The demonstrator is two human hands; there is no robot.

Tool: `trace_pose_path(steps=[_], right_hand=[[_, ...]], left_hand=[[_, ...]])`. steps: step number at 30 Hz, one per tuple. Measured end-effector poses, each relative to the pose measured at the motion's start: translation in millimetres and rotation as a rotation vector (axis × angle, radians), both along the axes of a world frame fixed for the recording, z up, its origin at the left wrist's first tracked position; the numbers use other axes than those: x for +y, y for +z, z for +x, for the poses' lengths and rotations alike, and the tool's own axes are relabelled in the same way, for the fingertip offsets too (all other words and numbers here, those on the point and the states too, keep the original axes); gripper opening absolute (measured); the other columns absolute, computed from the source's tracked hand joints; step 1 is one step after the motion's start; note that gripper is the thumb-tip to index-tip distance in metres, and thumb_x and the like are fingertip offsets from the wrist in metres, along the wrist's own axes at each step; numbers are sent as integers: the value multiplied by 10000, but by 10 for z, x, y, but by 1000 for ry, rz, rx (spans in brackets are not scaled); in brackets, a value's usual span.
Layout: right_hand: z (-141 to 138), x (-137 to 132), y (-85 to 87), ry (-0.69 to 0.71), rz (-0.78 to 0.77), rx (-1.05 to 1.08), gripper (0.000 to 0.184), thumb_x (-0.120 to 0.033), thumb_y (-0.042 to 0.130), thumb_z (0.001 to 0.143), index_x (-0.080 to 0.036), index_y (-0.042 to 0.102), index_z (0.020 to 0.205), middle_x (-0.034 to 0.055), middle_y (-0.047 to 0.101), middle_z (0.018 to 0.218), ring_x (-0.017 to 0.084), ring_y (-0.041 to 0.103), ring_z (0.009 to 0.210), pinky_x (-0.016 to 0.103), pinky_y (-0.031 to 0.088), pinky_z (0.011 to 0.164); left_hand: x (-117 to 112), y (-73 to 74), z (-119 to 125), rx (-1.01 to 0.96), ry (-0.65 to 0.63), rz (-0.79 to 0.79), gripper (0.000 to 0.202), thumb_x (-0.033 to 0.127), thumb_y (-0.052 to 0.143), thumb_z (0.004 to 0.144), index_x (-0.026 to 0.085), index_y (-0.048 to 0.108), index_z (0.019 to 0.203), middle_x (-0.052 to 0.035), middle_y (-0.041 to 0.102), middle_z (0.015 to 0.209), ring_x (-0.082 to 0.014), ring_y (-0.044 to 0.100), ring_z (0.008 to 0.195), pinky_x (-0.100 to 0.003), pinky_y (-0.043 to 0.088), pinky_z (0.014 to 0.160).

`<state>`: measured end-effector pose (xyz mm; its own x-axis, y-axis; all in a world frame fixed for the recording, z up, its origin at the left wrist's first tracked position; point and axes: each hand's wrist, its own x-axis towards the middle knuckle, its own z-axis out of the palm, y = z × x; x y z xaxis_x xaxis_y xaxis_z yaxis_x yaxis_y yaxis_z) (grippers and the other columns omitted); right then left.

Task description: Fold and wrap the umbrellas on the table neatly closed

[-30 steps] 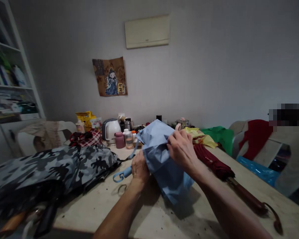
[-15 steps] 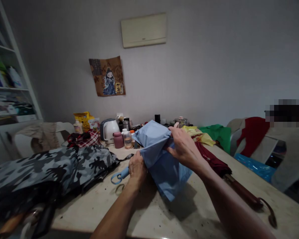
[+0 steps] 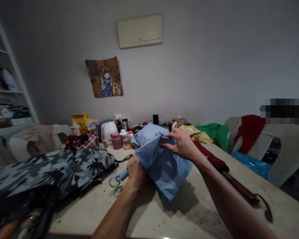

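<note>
A light blue folding umbrella (image 3: pixel 168 172), its canopy loose and creased, is tilted above the table. My left hand (image 3: pixel 136 171) is closed around it at the handle end. The blue handle with its wrist loop (image 3: pixel 115 181) pokes out to the left of that hand. At the canopy's upper right side is my right hand (image 3: pixel 180 141), thumb and fingers apart, fingertips at a fold of the fabric. The canopy hides the umbrella's shaft and part of my left fingers.
A grey camouflage umbrella (image 3: pixel 72 166) covers the table's left side. On the right lies a dark red umbrella (image 3: pixel 211 159) with a brown handle. Behind stand a kettle (image 3: pixel 108 131), a pink jar (image 3: pixel 116 141) and bottles. A person sits at the far right.
My right thumb and fingers have shifted slightly left and down over the fold, and the upper canopy sits a little lower. My left hand keeps its grip. The camera has turned slightly right.
</note>
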<state>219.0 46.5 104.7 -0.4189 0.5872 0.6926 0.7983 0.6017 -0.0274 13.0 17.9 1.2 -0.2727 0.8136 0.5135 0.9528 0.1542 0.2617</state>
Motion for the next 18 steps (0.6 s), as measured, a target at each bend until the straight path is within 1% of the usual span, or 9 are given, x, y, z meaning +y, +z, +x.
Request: trace_pose_path(steps=[2, 4, 6, 7, 9, 11, 13, 15, 18], right_hand=[[12, 21, 10, -38, -88, -19, 364, -535, 665, 809, -179, 739, 818, 103, 636, 824, 272, 555, 850, 367, 376, 734], [31, 41, 13, -123, -163, -38, 439, -574, 625, 810, -166, 701, 668, 99, 601, 706, 277, 557, 803, 363, 367, 698], [48, 60, 3, -168, -190, -46, 439, -553, 624, 805, -165, 668, 605, 96, 581, 673, 288, 555, 813, 371, 364, 702], [54, 67, -4, -158, -194, -43, 405, -511, 641, 799, -162, 656, 595, 96, 585, 695, 289, 553, 832, 373, 364, 712], [57, 70, -13, -27, -239, -15, 293, -405, 687, 765, -155, 641, 618, 78, 596, 759, 257, 545, 840, 350, 364, 719], [56, 54, -3, 214, -376, 50, 210, -333, 719, 720, -152, 621, 676, 29, 580, 758, 192, 529, 768, 300, 364, 688], [59, 26, 22, 430, -521, 117, 205, -312, 723, 702, -154, 592, 723, -18, 531, 715, 143, 490, 696, 262, 356, 648], [64, 1, 50, 531, -575, 147, 248, -322, 733, 689, -159, 548, 709, -41, 473, 691, 125, 448, 678, 245, 336, 624], [64, -5, 64, 656, -659, 214, 297, -324, 750, 673, -166, 498, 664, -52, 427, 679, 110, 407, 672, 236, 308, 613]], left_hand=[[8, -8, 2, 55, 4, 17, 354, 167, 342, 947, 142, 621, 1163, -144, 669, 1003, -255, 631, 895, -316, 433, 778], [17, -12, 2, 110, 10, 21, 384, 150, 343, 940, 147, 565, 1253, -130, 660, 1015, -250, 632, 905, -306, 433, 766], [22, -11, 4, 132, 32, -11, 382, 134, 343, 937, 151, 554, 1255, -115, 656, 1018, -234, 635, 904, -293, 434, 757], [23, -11, 6, 133, 41, -29, 375, 135, 343, 940, 154, 552, 1251, -108, 656, 1027, -227, 637, 904, -288, 435, 757], [22, -11, 13, 129, 41, -46, 369, 157, 346, 952, 150, 537, 1268, -107, 658, 1070, -224, 639, 925, -290, 442, 779], [15, -15, 22, 117, 17, -46, 388, 191, 373, 956, 144, 514, 1315, -125, 654, 1134, -240, 637, 986, -303, 451, 833], [10, -21, 28, 101, -1, -50, 411, 205, 417, 947, 145, 505, 1344, -148, 638, 1207, -264, 616, 1082, -320, 444, 908], [15, -28, 22, 90, -8, -49, 415, 214, 452, 935, 154, 513, 1341, -150, 627, 1240, -272, 599, 1127, -327, 436, 945], [53, -48, -20, 69, 5, -28, 381, 257, 460, 937, 149, 545, 1293, -139, 653, 1155, -272, 637, 1017, -337, 467, 878]])
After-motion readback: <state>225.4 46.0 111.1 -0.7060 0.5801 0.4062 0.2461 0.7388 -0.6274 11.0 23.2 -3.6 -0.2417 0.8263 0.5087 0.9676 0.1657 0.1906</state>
